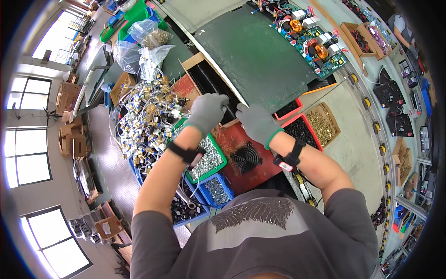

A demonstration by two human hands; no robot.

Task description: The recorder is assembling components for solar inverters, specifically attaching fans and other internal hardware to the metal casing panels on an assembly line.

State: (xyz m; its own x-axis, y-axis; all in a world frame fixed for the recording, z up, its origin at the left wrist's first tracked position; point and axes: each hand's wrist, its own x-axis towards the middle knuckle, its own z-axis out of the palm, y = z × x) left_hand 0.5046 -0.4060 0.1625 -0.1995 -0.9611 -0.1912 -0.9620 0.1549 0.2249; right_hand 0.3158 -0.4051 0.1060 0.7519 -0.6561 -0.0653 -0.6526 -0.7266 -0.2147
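My left hand (209,111), in a grey glove, is closed with curled fingers over the near end of a long cardboard box (193,61) with glossy black contents (209,83). Just to its right, my right hand (256,122), gloved alike, has its fingers bent together by the edge of a dark green mat (260,56). A small gap parts the two hands. Whatever the fingertips pinch is too small or hidden to make out. Below the hands lies a red board (227,139) bearing a round black fan guard (246,159).
Wired brass-coloured valve parts (151,111) are heaped on the left. Green (225,160) and blue (231,194) bins hold small metal parts. Red bins (320,143) of black screws and a carton (335,135) of brass-coloured screws stand right. Circuit boards (316,46) lie at the far right.
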